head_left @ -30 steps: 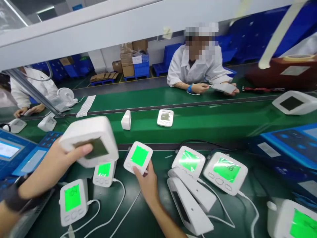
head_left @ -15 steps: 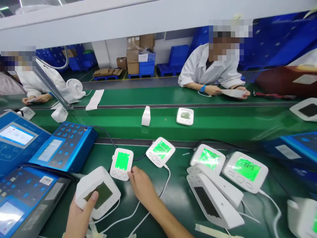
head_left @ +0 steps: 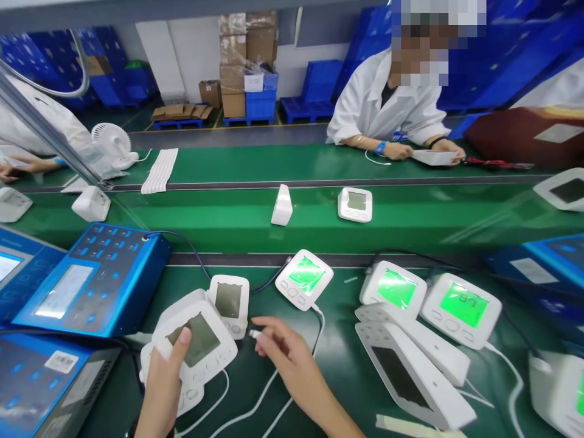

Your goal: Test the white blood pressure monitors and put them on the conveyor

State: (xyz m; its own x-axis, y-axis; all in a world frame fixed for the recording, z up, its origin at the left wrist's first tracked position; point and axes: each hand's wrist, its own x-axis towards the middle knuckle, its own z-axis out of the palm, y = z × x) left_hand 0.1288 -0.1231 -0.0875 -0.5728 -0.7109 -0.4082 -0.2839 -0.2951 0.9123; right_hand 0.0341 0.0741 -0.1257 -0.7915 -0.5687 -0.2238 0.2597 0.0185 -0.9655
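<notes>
My left hand (head_left: 162, 383) grips a white monitor unit with a dark screen (head_left: 197, 342), thumb on its display, held over another unit on the green mat. My right hand (head_left: 285, 353) pinches the white plug of a cable (head_left: 254, 334), just pulled clear of a small white unit with a dark screen (head_left: 229, 302) standing beside it. The white cable (head_left: 255, 406) trails under my right wrist. A lit green unit (head_left: 305, 278) lies just beyond my right hand.
Blue test boxes (head_left: 98, 277) stand at left. Two lit units (head_left: 460, 307) and two dark units lying flat (head_left: 413, 371) sit at right. On the green conveyor (head_left: 410, 219) are two white units (head_left: 354, 204). A person in a white coat (head_left: 387, 112) works across the belt.
The small unit's green screen has gone dark and my right hand has drawn back with the plug. My left hand brought its unit down and right beside it.
</notes>
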